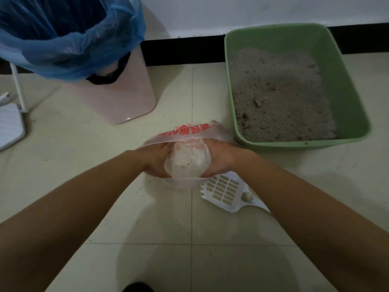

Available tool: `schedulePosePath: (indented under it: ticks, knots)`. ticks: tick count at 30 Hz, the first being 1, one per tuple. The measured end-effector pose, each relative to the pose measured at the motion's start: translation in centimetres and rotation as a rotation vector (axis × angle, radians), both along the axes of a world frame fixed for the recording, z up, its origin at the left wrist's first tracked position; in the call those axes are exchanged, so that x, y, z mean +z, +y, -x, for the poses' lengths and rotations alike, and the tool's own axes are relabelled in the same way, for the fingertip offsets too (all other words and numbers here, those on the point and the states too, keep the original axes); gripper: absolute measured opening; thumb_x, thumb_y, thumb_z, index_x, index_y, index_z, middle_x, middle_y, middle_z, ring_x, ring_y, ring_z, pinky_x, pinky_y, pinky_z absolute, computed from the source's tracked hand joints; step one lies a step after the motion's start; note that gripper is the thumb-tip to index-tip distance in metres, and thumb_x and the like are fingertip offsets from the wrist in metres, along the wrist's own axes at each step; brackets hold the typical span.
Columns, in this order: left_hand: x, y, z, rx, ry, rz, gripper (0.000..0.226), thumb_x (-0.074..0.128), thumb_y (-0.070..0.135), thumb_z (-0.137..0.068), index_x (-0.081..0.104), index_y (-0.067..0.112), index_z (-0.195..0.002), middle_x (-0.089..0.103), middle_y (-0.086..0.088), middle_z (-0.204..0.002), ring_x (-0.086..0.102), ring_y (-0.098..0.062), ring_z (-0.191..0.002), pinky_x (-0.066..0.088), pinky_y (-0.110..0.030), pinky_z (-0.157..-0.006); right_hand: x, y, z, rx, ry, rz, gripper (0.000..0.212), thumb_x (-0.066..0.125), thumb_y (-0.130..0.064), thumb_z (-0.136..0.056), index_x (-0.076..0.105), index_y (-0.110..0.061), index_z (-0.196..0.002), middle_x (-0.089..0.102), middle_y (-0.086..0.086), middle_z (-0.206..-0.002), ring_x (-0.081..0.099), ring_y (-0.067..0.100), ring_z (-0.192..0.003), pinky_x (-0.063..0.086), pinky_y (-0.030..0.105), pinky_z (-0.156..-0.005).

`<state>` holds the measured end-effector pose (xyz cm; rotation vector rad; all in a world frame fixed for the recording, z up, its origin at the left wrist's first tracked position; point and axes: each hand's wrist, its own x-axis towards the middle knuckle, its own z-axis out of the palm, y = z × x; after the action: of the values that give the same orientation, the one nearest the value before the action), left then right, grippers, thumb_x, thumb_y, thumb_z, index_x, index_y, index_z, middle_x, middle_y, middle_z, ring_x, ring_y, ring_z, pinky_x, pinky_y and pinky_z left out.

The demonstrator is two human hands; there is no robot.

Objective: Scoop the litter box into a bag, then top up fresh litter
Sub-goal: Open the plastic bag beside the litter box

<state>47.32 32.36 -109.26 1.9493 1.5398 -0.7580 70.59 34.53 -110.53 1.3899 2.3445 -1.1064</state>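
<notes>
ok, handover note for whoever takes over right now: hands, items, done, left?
Left hand and right hand: both cupped around the clear plastic bag, which holds pale clumps.
Scoop: on the floor under the right forearm, one clump on it.
Green litter box: far right, by the wall; a few lumps still in the litter.
Blue-lined bin: far left.
Done: some scooping. Left: close or bin the bag, top up; no fresh litter in view.

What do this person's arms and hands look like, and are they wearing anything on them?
Both arms are bare from the bottom of the picture up to the hands: no sleeves show. The left hand and right hand wear no gloves, and no watch, bracelet or ring shows on the parts in view. The fingers are partly hidden, so small rings cannot be ruled out.
</notes>
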Motion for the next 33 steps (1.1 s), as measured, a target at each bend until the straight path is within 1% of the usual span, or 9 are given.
schedulePosePath:
  ticks: [3, 7, 11, 13, 16, 18, 22, 29, 33]
  knots:
    - [-0.6, 0.1, -0.8, 0.018, 0.016, -0.007, 0.123, 0.077, 0.063, -0.063, 0.003, 0.023, -0.153, 0.025, 0.0, -0.157, 0.031, -0.023, -0.141, 0.03, -0.038, -0.115, 0.7, -0.1, 0.0, 0.039, -0.002, -0.037, 0.114, 0.084, -0.054, -0.067, 0.017, -0.026, -0.154, 0.037, 0.001, -0.153, 0.039, 0.025, -0.137, 0.038, 0.04, -0.111]
    - [0.2, 1.4, -0.1, 0.164, -0.095, -0.008, 0.1, 0.083, 0.043, -0.067, 0.029, 0.02, -0.148, 0.045, 0.0, -0.145, 0.046, -0.021, -0.129, 0.039, -0.032, -0.107, 2.3, -0.6, -1.0, 0.107, 0.09, -0.362, 0.058, 0.051, -0.043, -0.099, 0.038, -0.014, -0.147, 0.05, 0.009, -0.143, 0.051, 0.025, -0.125, 0.043, 0.036, -0.103]
    - [0.7, 2.0, 0.8, 0.218, -0.051, -0.098, 0.079, 0.077, 0.047, -0.074, 0.045, 0.016, -0.14, 0.053, -0.002, -0.139, 0.051, -0.021, -0.124, 0.041, -0.032, -0.104, 3.4, -3.7, -3.7, 0.196, 0.288, -0.675, 0.028, 0.051, -0.03, -0.099, 0.066, -0.012, -0.114, 0.066, 0.005, -0.097, 0.06, 0.019, -0.083, 0.054, 0.034, -0.072]
    - [1.0, 1.9, 0.5, 0.242, -0.022, -0.119, 0.073, 0.072, 0.049, -0.078, 0.047, 0.017, -0.139, 0.053, -0.003, -0.139, 0.049, -0.022, -0.126, 0.039, -0.032, -0.105, 3.8, -5.5, -5.4, 0.212, 0.218, -0.617, 0.04, 0.054, -0.048, -0.095, 0.063, -0.017, -0.118, 0.063, 0.001, -0.098, 0.06, 0.017, -0.08, 0.051, 0.029, -0.066]
    - [1.7, 1.8, -0.5, 0.221, -0.007, -0.135, 0.065, 0.073, 0.049, -0.077, 0.056, 0.02, -0.133, 0.059, -0.004, -0.131, 0.054, -0.023, -0.119, 0.044, -0.032, -0.1, 3.7, -7.1, -8.2, 0.212, -0.068, -0.437, 0.082, 0.049, -0.08, -0.079, 0.04, -0.024, -0.14, 0.053, -0.002, -0.123, 0.055, 0.016, -0.102, 0.045, 0.028, -0.084]
    - [2.4, 1.8, -1.7, 0.202, -0.007, -0.151, 0.065, 0.074, 0.048, -0.077, 0.056, 0.021, -0.133, 0.059, -0.005, -0.131, 0.055, -0.024, -0.118, 0.044, -0.032, -0.099, 3.4, -8.2, -10.0, 0.28, -0.096, -0.556, 0.086, 0.049, -0.083, -0.077, 0.042, -0.023, -0.138, 0.051, 0.003, -0.128, 0.051, 0.019, -0.109, 0.044, 0.035, -0.096]
    - [3.7, 1.4, -3.7, 0.187, -0.049, -0.221, 0.058, 0.066, 0.041, -0.086, 0.048, 0.026, -0.14, 0.051, -0.006, -0.141, 0.048, -0.027, -0.126, 0.038, -0.034, -0.103, 2.2, -10.4, -12.2, 0.225, -0.005, -0.745, 0.082, 0.052, -0.071, -0.083, 0.036, -0.021, -0.146, 0.029, 0.016, -0.154, 0.034, 0.033, -0.137, 0.026, 0.048, -0.113]
    - [4.4, 0.1, -4.3, 0.217, -0.04, -0.307, 0.059, 0.063, 0.04, -0.087, 0.047, 0.023, -0.141, 0.052, -0.007, -0.141, 0.05, -0.028, -0.126, 0.041, -0.042, -0.106, 2.5, -8.9, -10.2, 0.242, 0.19, -0.982, 0.056, 0.054, -0.02, -0.086, 0.041, -0.017, -0.141, 0.033, 0.016, -0.143, 0.039, 0.033, -0.128, 0.034, 0.045, -0.106]
    - [4.7, -1.3, -5.3, 0.163, 0.017, -0.347, 0.067, 0.068, 0.037, -0.082, 0.043, 0.018, -0.141, 0.054, -0.009, -0.137, 0.051, -0.03, -0.123, 0.044, -0.044, -0.103, 3.7, -8.0, -5.3, 0.415, 0.125, -0.657, 0.043, 0.053, -0.003, -0.09, 0.057, -0.006, -0.132, 0.059, 0.016, -0.123, 0.056, 0.033, -0.108, 0.05, 0.045, -0.088]
